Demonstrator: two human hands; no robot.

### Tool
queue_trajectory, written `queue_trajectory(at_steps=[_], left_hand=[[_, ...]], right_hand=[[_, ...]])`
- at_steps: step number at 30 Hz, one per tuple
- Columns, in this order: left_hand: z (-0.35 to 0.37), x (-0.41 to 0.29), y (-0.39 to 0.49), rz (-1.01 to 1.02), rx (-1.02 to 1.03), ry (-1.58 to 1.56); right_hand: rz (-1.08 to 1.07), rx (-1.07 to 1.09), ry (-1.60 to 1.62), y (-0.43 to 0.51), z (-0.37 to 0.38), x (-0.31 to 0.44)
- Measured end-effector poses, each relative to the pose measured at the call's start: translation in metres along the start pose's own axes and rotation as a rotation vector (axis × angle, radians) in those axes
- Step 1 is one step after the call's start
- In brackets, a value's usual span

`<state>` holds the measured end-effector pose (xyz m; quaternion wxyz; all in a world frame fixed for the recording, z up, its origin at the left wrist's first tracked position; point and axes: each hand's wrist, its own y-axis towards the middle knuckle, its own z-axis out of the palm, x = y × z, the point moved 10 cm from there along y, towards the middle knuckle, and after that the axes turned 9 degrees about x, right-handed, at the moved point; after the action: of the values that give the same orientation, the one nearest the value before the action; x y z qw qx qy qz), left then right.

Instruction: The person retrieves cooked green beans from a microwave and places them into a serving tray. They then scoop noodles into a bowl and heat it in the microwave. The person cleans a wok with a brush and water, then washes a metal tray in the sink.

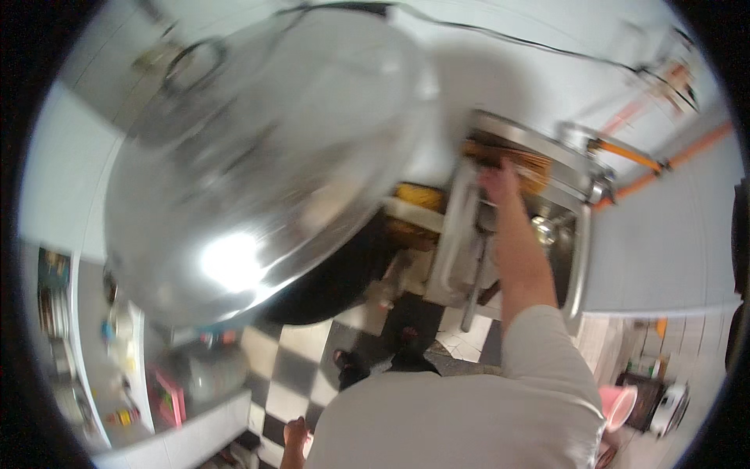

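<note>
My right hand (498, 180) reaches forward to the sink area, at an orange-brown object (533, 170) whose kind is blurred; whether the fingers grip it cannot be told. Beneath my right forearm lies a long-handled metal utensil (476, 281), its handle pointing towards the floor. Low in the view, my left hand (296, 432) hangs beside my body with its fingers curled and nothing visible in it. A very large round metal pan or lid (281, 146) with ring handles fills the upper left, tilted, near the camera.
The metal sink (580, 258) is at the right, beside an orange pipe (630, 155). A yellow object (419, 196) lies left of the sink. Shelves (105, 352) with dishes and a pink container (170, 396) stand at the lower left. A pink bucket (618, 407) is at the lower right.
</note>
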<state>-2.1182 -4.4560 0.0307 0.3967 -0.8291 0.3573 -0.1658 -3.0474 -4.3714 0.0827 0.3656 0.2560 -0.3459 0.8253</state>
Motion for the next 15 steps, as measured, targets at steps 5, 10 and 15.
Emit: queue_trajectory(at_steps=[5, 10, 15], left_hand=[[0.09, -0.003, 0.015, -0.006, 0.122, -0.083], [0.026, 0.057, 0.054, -0.453, 0.154, -0.617], [-0.093, 0.179, 0.086, -0.444, -0.238, -0.638]], right_hand=[[0.003, -0.151, -0.014, -0.026, 0.003, -0.012], [-0.052, 0.212, -0.1, -0.085, 0.09, -0.046], [0.045, 0.268, -0.195, -0.187, 0.154, -0.107]])
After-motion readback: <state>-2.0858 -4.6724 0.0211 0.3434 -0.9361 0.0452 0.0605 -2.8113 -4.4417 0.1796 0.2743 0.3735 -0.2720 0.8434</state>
